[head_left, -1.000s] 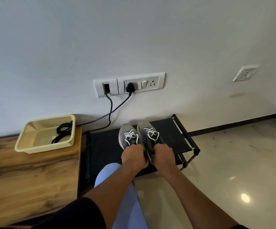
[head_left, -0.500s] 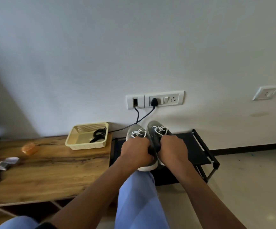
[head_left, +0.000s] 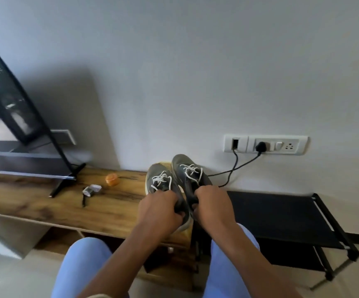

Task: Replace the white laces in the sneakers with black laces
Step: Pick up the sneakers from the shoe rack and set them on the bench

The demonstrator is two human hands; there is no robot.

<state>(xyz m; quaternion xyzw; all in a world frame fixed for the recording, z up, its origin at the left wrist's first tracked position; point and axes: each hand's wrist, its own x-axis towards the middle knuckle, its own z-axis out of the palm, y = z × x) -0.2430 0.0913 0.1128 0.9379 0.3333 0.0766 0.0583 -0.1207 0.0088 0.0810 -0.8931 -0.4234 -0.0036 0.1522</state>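
Note:
Two grey sneakers with white laces are held up side by side over the right end of the wooden table (head_left: 45, 201). My left hand (head_left: 159, 209) grips the heel of the left sneaker (head_left: 161, 181). My right hand (head_left: 213, 207) grips the heel of the right sneaker (head_left: 187, 173). Their toes point toward the wall. A sliver of the cream basket (head_left: 163, 163) shows behind the shoes; the black laces inside it are hidden.
A black shoe rack (head_left: 281, 216) stands right of the table. A television (head_left: 6, 104) on a stand fills the left. An orange round object (head_left: 112, 179) and a small white item (head_left: 92, 189) lie on the table. A black cable (head_left: 232, 171) hangs from the wall socket (head_left: 266, 145).
Both hands have lifted the sneakers off the shoe rack and carried them left, over the table's right end in front of the basket. The view has swung left to show the television.

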